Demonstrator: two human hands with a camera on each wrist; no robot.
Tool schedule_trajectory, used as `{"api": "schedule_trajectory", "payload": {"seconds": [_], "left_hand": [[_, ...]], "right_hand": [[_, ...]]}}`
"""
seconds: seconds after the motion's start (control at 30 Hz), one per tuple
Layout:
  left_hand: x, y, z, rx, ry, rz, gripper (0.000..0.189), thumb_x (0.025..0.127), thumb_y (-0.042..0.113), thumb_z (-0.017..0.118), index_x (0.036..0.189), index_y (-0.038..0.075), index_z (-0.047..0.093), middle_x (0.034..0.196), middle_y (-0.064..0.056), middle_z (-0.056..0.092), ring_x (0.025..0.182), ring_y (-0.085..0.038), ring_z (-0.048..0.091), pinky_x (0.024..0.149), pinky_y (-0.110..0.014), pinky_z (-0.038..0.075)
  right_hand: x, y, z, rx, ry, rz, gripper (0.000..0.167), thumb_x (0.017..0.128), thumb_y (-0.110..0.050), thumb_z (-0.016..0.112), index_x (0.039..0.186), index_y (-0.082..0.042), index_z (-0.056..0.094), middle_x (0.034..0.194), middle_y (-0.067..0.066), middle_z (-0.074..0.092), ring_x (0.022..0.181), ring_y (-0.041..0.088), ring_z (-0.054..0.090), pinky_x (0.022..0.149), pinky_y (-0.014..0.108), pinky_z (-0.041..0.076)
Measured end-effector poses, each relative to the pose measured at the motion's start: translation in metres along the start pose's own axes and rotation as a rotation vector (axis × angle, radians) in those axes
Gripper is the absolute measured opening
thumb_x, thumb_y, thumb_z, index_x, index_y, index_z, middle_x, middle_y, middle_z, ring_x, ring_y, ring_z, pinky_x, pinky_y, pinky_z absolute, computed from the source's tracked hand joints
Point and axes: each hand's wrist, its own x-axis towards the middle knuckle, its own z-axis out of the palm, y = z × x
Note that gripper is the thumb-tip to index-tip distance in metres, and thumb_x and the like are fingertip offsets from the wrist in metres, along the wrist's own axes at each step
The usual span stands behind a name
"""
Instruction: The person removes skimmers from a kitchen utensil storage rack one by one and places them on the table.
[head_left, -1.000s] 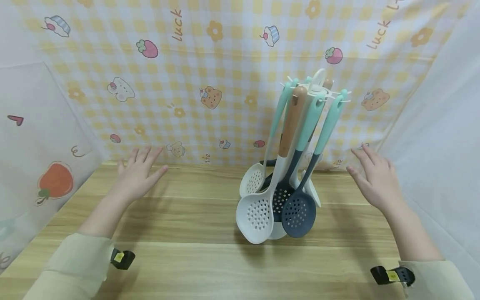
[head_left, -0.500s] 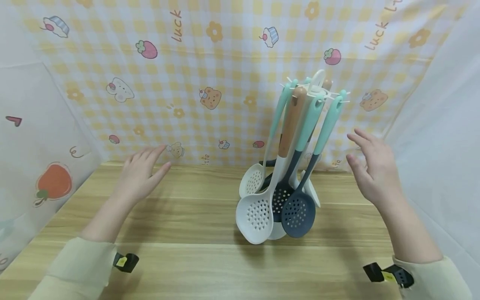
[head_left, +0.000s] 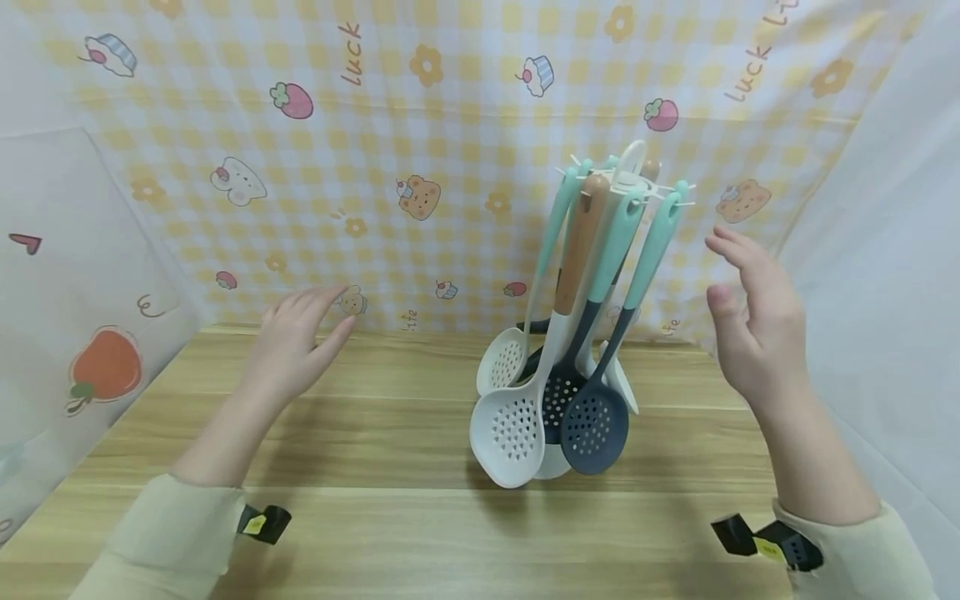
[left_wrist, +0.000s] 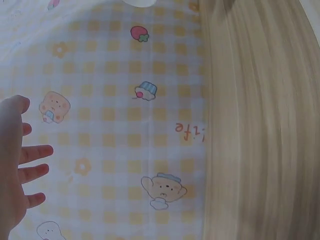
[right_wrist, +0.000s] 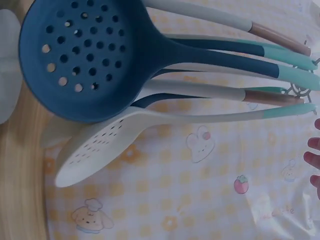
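Observation:
A white utensil stand [head_left: 632,171] rises right of centre in the head view, its hooks hung with several utensils. At its front hang a white skimmer [head_left: 510,437] with a brown handle and a dark blue skimmer [head_left: 596,429] with a mint handle. Another white skimmer [right_wrist: 95,147] shows in the right wrist view. My right hand [head_left: 761,325] hovers to the right of the stand, thumb and fingers apart and touching nothing. Over the left part of the table, my left hand [head_left: 296,342] is raised with its fingers extended, holding nothing. The stand's post is mostly hidden by the utensils.
The wooden table [head_left: 375,533] runs under everything. A yellow checked cloth [head_left: 450,125] hangs behind it, and pale cloths [head_left: 892,333] close off both sides. Black wrist cameras [head_left: 266,525] sit at the sleeve cuffs.
My right hand has risen and its fingers have bent somewhat. My left hand has shifted a little to the right and turned. The stand and its utensils stay in place.

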Motion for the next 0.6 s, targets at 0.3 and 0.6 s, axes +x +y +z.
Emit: {"api": "schedule_trajectory", "payload": {"seconds": [0.3,0.6], "left_hand": [[0.008,0.020,0.005,-0.097,0.055,0.051,0.048,0.099,0.033,0.051,0.137,0.005,0.049,0.133,-0.018,0.052,0.127,-0.039,0.040,0.106,-0.059,0.022],[0.015,0.042,0.015,-0.195,0.109,0.126,0.046,0.097,0.029,0.053,0.137,0.006,0.050,0.129,-0.014,0.057,0.122,-0.035,0.046,0.105,-0.057,0.025]], "right_hand": [[0.022,-0.025,0.007,0.087,0.092,-0.010,0.076,0.094,-0.058,0.046,0.117,0.014,0.054,0.123,0.028,0.056,0.122,0.038,0.049,0.107,0.043,0.031],[0.029,-0.020,0.011,0.160,0.111,0.029,0.075,0.093,-0.057,0.049,0.119,0.014,0.054,0.122,0.022,0.058,0.119,0.027,0.052,0.105,0.037,0.034]]}}
